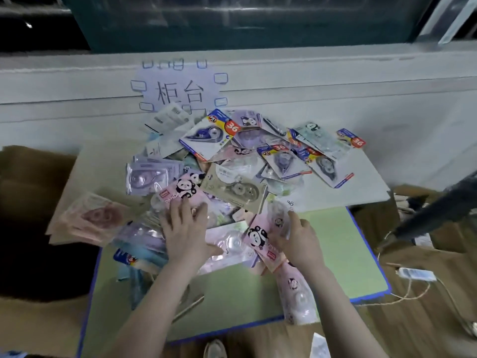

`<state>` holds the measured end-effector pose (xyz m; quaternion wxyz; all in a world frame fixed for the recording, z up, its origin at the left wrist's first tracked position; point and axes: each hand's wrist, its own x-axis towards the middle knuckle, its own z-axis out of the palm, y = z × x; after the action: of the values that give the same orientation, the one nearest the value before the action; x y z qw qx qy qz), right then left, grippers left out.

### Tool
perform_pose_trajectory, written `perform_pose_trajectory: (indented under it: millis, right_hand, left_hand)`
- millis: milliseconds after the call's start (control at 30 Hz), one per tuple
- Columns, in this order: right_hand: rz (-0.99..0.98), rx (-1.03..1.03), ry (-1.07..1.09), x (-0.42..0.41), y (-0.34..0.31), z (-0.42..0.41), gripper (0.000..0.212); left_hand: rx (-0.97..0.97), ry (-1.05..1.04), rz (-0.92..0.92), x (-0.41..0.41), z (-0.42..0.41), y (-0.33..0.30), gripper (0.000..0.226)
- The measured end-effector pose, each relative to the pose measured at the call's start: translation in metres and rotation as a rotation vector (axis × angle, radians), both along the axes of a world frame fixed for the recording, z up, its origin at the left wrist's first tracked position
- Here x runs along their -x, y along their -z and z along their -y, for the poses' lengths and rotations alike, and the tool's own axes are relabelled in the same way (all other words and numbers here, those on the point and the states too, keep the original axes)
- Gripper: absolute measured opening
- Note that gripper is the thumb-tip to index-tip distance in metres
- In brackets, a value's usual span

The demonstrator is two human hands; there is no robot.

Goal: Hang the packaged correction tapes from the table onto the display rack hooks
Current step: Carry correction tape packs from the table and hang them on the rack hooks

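A heap of packaged correction tapes point(247, 156) covers the green table point(232, 301). Some are pink panda cards, others blue-and-white cards with a red "36" badge, others lilac or beige. My left hand point(184, 228) lies on the pile with fingers spread, touching a pink panda pack point(180, 192). My right hand point(296, 239) grips a pink panda pack point(258, 237) at the pile's near edge, thumb over its front. Another pink panda pack point(296, 295) hangs below my right wrist. No display rack or hooks are in view.
A paper sign with handwritten characters point(178, 85) is taped to the white wall behind the table. Brown cardboard boxes point(31, 171) stand at the left. A dark object point(436, 210) reaches in from the right over the wooden floor point(423, 321), where a cord lies.
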<state>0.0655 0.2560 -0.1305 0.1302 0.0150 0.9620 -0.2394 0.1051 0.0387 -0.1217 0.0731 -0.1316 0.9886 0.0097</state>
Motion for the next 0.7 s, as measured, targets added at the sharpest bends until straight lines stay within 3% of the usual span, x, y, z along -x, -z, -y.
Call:
perform_pose_trajectory:
  millis: [233, 333, 467, 567, 700]
  right_hand:
    - [0.029, 0.054, -0.018, 0.011, 0.021, 0.008, 0.068]
    - [0.028, -0.03, -0.077, 0.018, 0.02, 0.0, 0.07]
    - [-0.137, -0.249, -0.279, 0.024, 0.021, -0.012, 0.081]
    - [-0.333, -0.188, -0.416, 0.032, 0.03, -0.024, 0.07]
    - [-0.302, -0.184, -0.758, 0.047, 0.026, -0.022, 0.08]
  left_hand:
    - [-0.152, -0.24, -0.275, 0.009, 0.017, 0.011, 0.131]
    - [-0.291, -0.307, -0.303, 0.012, 0.016, 0.002, 0.129]
    - [-0.417, -0.348, -0.448, 0.01, 0.014, 0.003, 0.127]
    - [-0.607, -0.433, -0.555, 0.006, 0.012, 0.002, 0.123]
    - [-0.726, -0.524, -0.566, 0.009, 0.013, -0.002, 0.119]
